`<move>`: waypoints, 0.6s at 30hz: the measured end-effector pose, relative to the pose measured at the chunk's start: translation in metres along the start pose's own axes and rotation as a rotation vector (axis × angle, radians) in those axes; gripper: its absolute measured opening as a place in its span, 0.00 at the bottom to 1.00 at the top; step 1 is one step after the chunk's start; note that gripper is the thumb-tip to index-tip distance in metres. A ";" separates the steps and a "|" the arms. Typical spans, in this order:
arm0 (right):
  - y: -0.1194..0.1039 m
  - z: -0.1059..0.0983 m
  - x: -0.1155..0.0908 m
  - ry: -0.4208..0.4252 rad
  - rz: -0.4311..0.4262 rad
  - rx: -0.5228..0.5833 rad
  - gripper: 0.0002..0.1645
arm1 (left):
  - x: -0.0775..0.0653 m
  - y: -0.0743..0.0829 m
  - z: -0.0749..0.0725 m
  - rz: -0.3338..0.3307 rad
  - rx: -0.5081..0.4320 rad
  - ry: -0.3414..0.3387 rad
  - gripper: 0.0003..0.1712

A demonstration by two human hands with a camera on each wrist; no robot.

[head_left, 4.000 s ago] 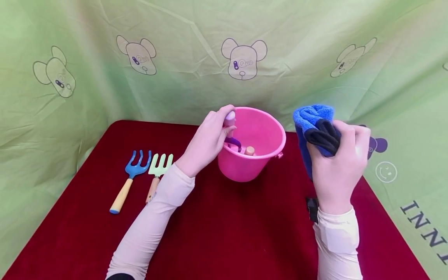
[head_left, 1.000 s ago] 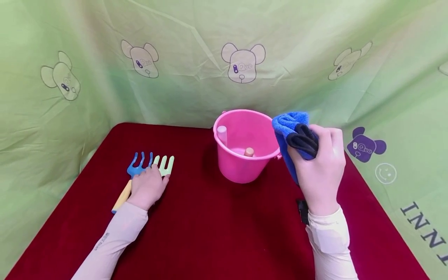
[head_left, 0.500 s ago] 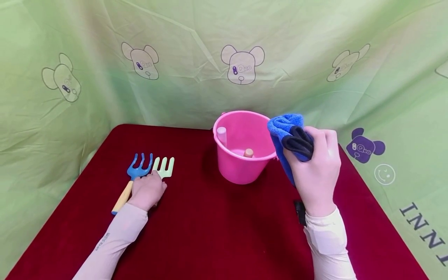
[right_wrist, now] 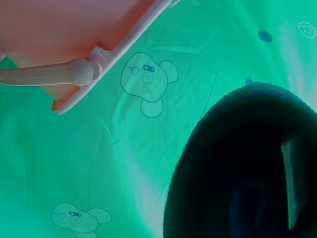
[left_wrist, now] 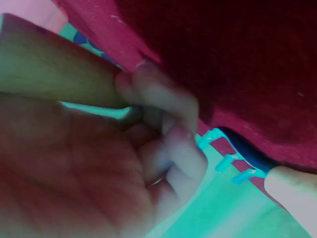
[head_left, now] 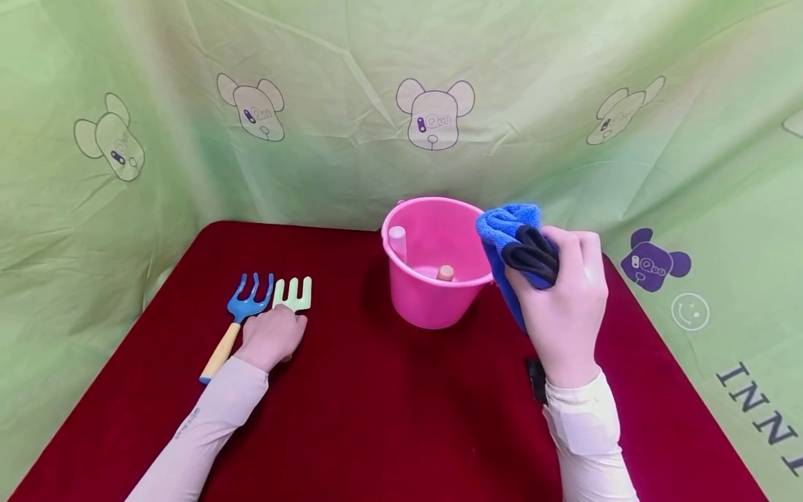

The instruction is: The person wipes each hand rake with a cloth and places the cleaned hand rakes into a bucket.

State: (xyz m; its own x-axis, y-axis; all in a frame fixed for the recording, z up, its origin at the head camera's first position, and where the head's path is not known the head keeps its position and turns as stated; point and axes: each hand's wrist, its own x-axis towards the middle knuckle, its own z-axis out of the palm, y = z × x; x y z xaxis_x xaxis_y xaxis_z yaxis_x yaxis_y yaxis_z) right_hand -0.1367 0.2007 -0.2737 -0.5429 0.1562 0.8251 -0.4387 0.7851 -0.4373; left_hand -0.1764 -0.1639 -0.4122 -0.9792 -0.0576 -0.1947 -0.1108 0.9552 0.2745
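Now the pale green three-pronged fork [head_left: 293, 293], lying at the left of the frame, has the left hand [head_left: 274, 336] around it; its fingers curl closely onto the tapered wooden handle [left_wrist: 54, 67], just below the prongs. Four seconds ago that same hand was at the bucket rim, so the work has shifted from bucket to fork. Just left of it, the blue metal fork with a yellow wooden handle [head_left: 249, 304] lies where it was. At the centre, the pink plastic bucket [head_left: 429, 307] bears what the hand was holding then: the lilac cylindrical handle [head_left: 398, 244] leans inside its left wall, near a peach-coloured rounded end [head_left: 445, 272]. Right of centre, the right hand [head_left: 567, 310] keeps its fingers wrapped round the folded blue towelling bundle with black loops [head_left: 511, 223], which has come closer to the bucket's right rim. Beneath everything spreads the dark red table [head_left: 401, 411].
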 end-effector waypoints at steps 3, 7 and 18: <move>0.000 0.000 0.000 -0.002 0.000 -0.001 0.23 | 0.001 0.005 -0.004 0.011 -0.038 0.067 0.26; 0.000 0.000 -0.001 0.004 0.001 0.001 0.23 | -0.004 0.017 -0.012 0.044 -0.070 0.225 0.27; -0.006 0.003 -0.001 0.039 -0.026 0.024 0.21 | -0.025 0.065 -0.050 0.187 -0.124 0.675 0.18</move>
State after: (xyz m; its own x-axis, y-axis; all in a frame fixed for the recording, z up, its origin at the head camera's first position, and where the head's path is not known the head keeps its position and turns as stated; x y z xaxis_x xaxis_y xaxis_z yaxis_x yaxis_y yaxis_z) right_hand -0.1358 0.1941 -0.2730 -0.5033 0.1595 0.8493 -0.4695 0.7746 -0.4238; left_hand -0.1680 -0.1147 -0.3421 -0.8708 -0.1017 0.4809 0.0900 0.9288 0.3594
